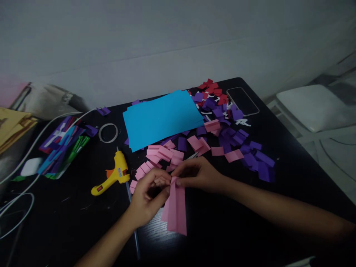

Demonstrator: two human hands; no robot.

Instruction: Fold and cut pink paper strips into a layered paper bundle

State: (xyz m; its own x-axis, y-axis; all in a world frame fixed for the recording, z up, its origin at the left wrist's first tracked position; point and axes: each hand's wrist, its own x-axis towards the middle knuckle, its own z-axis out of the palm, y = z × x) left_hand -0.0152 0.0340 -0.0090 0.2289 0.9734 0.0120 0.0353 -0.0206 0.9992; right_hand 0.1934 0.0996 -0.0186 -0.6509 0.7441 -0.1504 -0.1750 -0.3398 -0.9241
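Note:
Folded pink paper strips (177, 211) hang from both hands over the dark table, their creases running lengthwise. My left hand (148, 196) has thumb and fingers closed on the upper left edge of the strips. My right hand (201, 174) pinches their top end between thumb and fingers, close to the left fingertips. A pointed metal tip (192, 155), perhaps of scissors, shows just behind my right hand; the rest is hidden. Small folded pink paper pieces (164, 153) lie heaped just beyond both hands.
A stack of blue paper sheets (164, 120) lies beyond the pink pieces. Purple pieces (250, 159), red pieces (213, 88) and a phone (242, 101) are to the right. Leftward are a yellow glue gun (114, 176), a tape ring (108, 133), coloured paper strips (62, 148) and white cables (30, 189).

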